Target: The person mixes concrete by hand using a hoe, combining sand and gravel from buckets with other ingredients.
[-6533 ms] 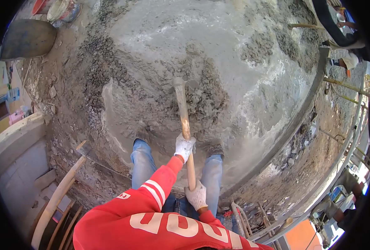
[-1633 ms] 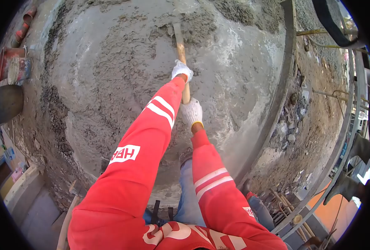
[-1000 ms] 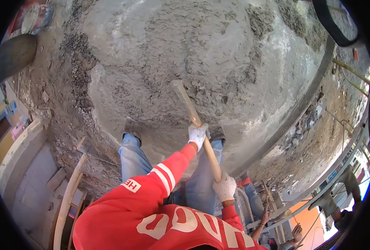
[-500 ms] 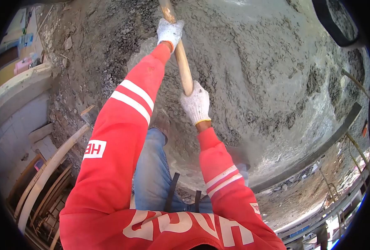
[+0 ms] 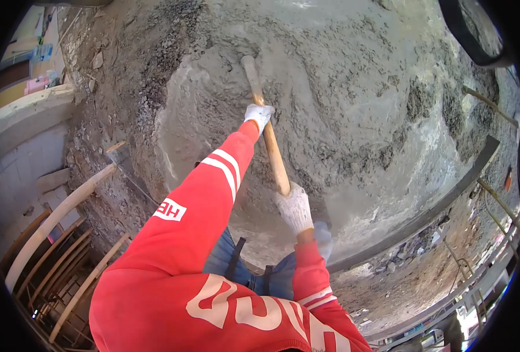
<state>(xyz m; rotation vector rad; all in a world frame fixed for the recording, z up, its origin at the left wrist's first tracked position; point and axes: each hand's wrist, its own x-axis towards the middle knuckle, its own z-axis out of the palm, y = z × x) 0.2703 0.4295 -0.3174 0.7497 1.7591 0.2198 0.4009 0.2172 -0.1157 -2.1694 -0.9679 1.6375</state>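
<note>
A long wooden tool handle (image 5: 274,155) slants across the middle, its far part coated in grey. Its far end meets the wet concrete (image 5: 342,105), and no tool head shows there. My left hand (image 5: 259,116), in a white knit glove, is wrapped round the handle partway along. Closer to my body, my right hand (image 5: 295,207), gloved too, grips the near end. Churned ridges of the grey mix lie around the handle, with a smoother, wetter patch to its left.
A dark curved edging strip (image 5: 447,202) borders the concrete at right, with rubble (image 5: 398,258) beyond. At lower left are curved wooden poles (image 5: 60,220) beside a drop with slats. A stick (image 5: 488,105) lies at far right. Dry gravelly soil (image 5: 119,76) spreads at upper left.
Both hands have drawn the handle back toward my body and slightly right. Its grey-coated far part has come into view against the wet concrete.
</note>
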